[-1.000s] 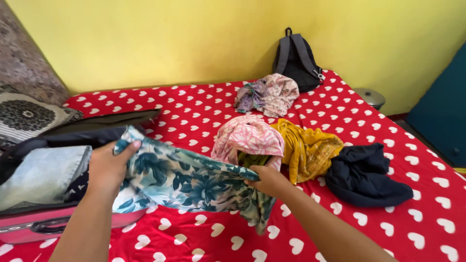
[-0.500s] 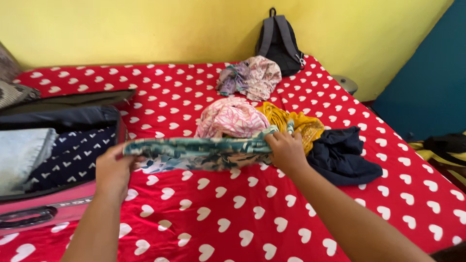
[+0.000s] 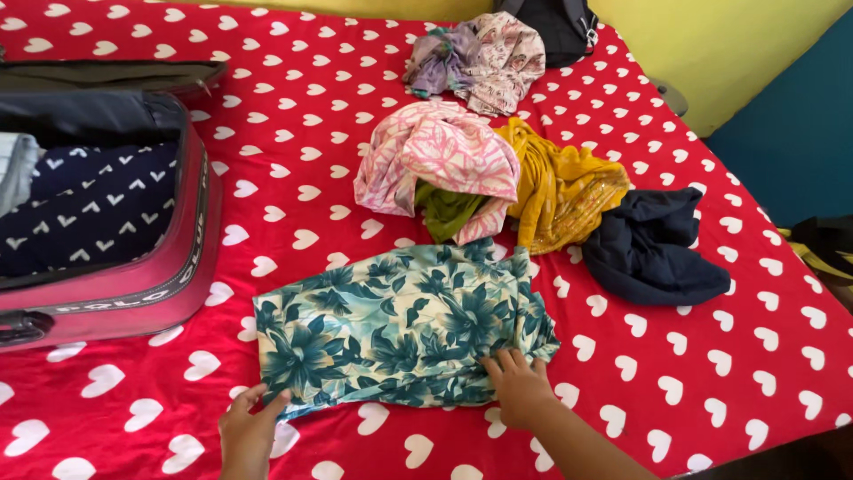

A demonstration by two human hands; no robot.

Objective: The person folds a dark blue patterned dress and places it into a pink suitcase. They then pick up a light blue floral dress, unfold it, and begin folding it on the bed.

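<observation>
A bed [image 3: 355, 27] in a red sheet with white hearts fills nearly the whole frame. At the left edge lies an open pink suitcase [image 3: 133, 298], a navy patterned cloth [image 3: 89, 209] packed inside it. At lower centre a teal floral garment [image 3: 404, 324] lies spread flat on the sheet, just beside the suitcase. Above it, at centre, sits a crumpled pink patterned garment [image 3: 440, 151], touching a mustard yellow garment [image 3: 560, 187] to its right; a dark navy garment [image 3: 653, 249] lies at right of that. A pale floral bundle [image 3: 489, 58] rests at the top, against a dark backpack [image 3: 564, 18].

The left hand [image 3: 247, 436], bottom left of centre, pinches the floral garment's lower left corner, its grip closed on the cloth. The right hand [image 3: 520, 387], bottom centre, presses spread fingers on the lower right edge, its grip apart.
</observation>
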